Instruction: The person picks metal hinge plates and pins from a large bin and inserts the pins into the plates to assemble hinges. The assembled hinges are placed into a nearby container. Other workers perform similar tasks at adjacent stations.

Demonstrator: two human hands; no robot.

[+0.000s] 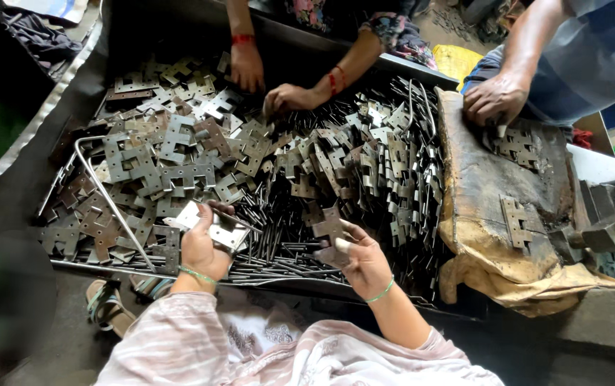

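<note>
Steel is filling nearly everything I am looking down on: a wide heap of flat hinge plates [179, 154], grey and rust-brown, with notched, knuckled edges, is lying jumbled in a dark tray [118, 32]. Thin metal pins [271, 246] are spreading in a loose pile near the front edge, within easy reach of both hands.

I am seeing the left hand [201, 249] curling its fingers around a shiny hinge plate [214, 225], gripping it firmly just above the heap, with a pin seeming to rest across it. The right hand [364, 261] is pinching a darker hinge piece [330, 232] between thumb and fingers, holding it upright over the pins. Both wrists are wearing thin green bands.

A bent steel rod [103, 189] is lying across the plates on the left. To the right, a worn, stained padded block [493, 214] is carrying one assembled hinge [516, 221] on its top.

Across the tray, two other hands [246, 66] with red bangles are reaching into the heap, and a third person's hand [497, 99] is resting on more plates on the block.
</note>
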